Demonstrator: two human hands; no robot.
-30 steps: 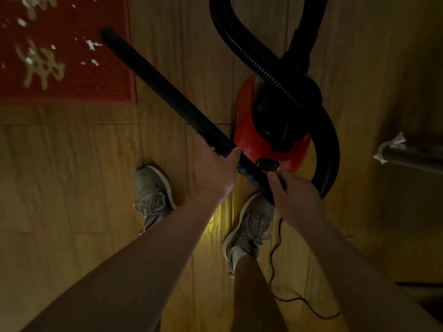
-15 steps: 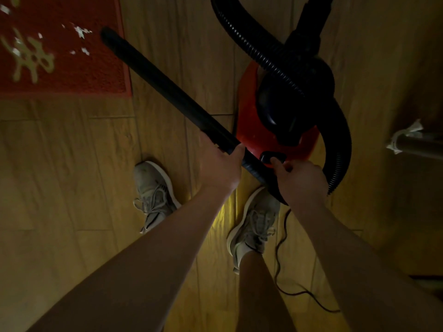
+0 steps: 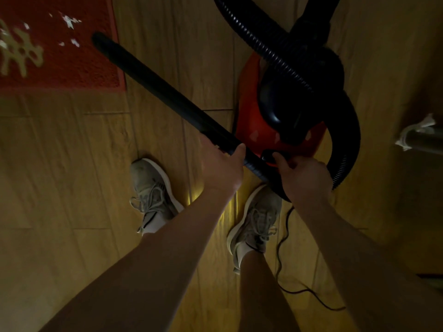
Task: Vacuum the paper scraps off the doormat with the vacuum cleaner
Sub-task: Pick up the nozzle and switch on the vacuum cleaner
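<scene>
Your left hand (image 3: pixel 223 166) is wrapped round the black tube (image 3: pixel 163 92) about two thirds of the way down, fingers curled under it and thumb over the top. Your right hand (image 3: pixel 304 176) has hold of the tube's lower end, where the ribbed hose (image 3: pixel 263 44) joins; its fingers are curled there and the thumb sticks out toward the red vacuum cleaner (image 3: pixel 254 130) body. It's pretty dark, so I can't tell if the thumb touches anything. The tube slants up and left, with its open tip over the right edge of the red doormat (image 3: pixel 84 68). The paper scraps (image 3: pixel 69 20) sit on the mat just beyond the tip, a few of them right beside it. The vacuum stands on the wood floor (image 3: pixel 60 164) right of the mat, its cord (image 3: pixel 282 236) trailing past your right shoe (image 3: pixel 256 221)
</scene>
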